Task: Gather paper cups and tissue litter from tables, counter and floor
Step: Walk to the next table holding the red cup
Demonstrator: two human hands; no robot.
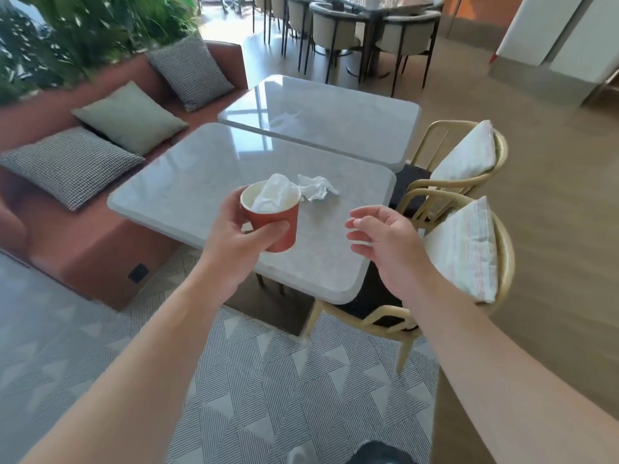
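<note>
one red paper cup [273, 221] sits in the left hand [234, 239], held over the near edge of the closer marble table [187, 189]. the thumb crosses the front of the cup wall and the fingers wrap round its far side, so the grasp is closed firmly about the cup. its long axis is tilted: the open mouth points up and away toward the table, the base down and back toward the person. a wad of white tissue [273, 194] is stuffed into the mouth and pokes above the rim.

just beyond the cup, to its right, a second crumpled tissue [316, 189] lies flat on the tabletop, apart from both hands.

to the right of the cup the right hand [382, 242] hovers above the table's right edge, grasping nothing, fingers spread and loosely bent, fingertips aimed left toward the cup, palm partly turned down.

further right of that hand stand two tan wooden chairs [418, 192], each with a pale striped cushion [465, 249] leaning on its back. beyond the grasp a second marble table [335, 122] butts against the first. to the left runs a terracotta bench sofa [87, 256] with checked and green pillows [130, 117], plants behind it. below the arms lies a grey triangle-patterned rug [268, 380].
</note>
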